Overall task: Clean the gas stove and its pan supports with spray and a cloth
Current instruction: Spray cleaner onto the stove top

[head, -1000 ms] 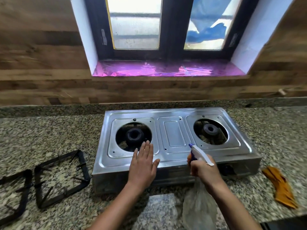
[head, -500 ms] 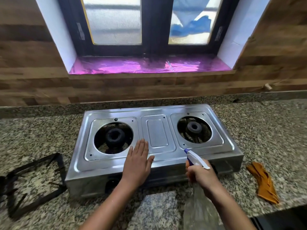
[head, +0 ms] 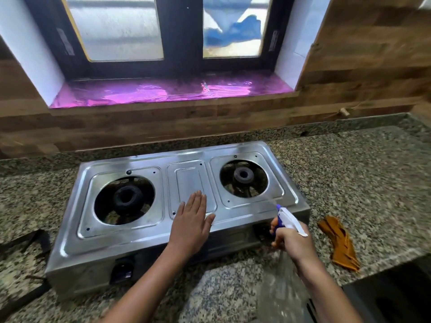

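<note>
Gripping the clear plastic spray bottle (head: 289, 221) by its white trigger head, right hand (head: 294, 243) at the two-burner stainless steel gas stove (head: 149, 241) front right corner, left hand (head: 191, 223) flat and open on the stove top, folded orange cloth (head: 340, 244) on the speckled granite counter (head: 363, 183) to the right, black pan support (head: 35, 243) off the stove's left.

Left hand (head: 191, 223) flat on stove (head: 144, 238), right hand (head: 292, 241) gripping spray bottle (head: 290, 220).

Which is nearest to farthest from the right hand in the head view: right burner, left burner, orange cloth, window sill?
From the right hand, holding the spray bottle:
1. Orange cloth, on the counter just to its right.
2. Right burner, up and left on the stove.
3. Left burner, far left side of the stove.
4. Window sill, behind on the wall.
</note>
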{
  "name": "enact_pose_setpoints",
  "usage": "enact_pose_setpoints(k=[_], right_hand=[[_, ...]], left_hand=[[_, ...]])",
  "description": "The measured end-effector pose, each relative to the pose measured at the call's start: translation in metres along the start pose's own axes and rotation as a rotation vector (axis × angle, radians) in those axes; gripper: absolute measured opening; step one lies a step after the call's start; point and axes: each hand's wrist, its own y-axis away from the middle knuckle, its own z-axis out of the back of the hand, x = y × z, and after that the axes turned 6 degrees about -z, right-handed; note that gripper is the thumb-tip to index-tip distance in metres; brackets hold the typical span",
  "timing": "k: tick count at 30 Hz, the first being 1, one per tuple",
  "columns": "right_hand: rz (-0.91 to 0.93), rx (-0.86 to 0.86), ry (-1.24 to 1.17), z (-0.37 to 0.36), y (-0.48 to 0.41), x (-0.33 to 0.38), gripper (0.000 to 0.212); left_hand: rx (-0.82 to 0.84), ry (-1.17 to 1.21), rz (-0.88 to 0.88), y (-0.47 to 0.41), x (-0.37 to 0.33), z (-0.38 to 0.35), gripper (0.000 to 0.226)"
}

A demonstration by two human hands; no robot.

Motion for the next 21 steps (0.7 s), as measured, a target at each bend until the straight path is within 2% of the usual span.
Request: enact_pose_setpoints(k=[3,9,12,15,18,21], right_hand=[[-0.032,-0.083,0.001,0.023,-0.009,-0.005,0.019],[-0.041,-0.114,-0.04,0.055,-0.025,-0.008,0.026],[-0.078,-0.138,0.007,0.065,-0.036,-0.011,0.014],[-0.09,-0.08,0.038,0.072,-0.043,-0.003,0.016],[-0.008,-0.03,0.023,0.08,-0.051,0.018,0.032],[0.069,-0.003,-0.004,0.079,-0.061,0.039,0.021]], left_hand=[[0.023,-0.028,-0.024,-0.013,-0.012,-0.003,0.089],[0.031,-0.021,-0.026,-0.035,-0.028,-0.011,0.089],[0.036,-0.005,-0.007,-0.043,-0.033,-0.016,0.089],[0.039,0.0,0.014,-0.044,-0.033,-0.021,0.089],[0.033,0.002,0.016,-0.043,-0.034,-0.021,0.089],[0.039,-0.007,0.014,-0.042,-0.033,-0.019,0.089]])
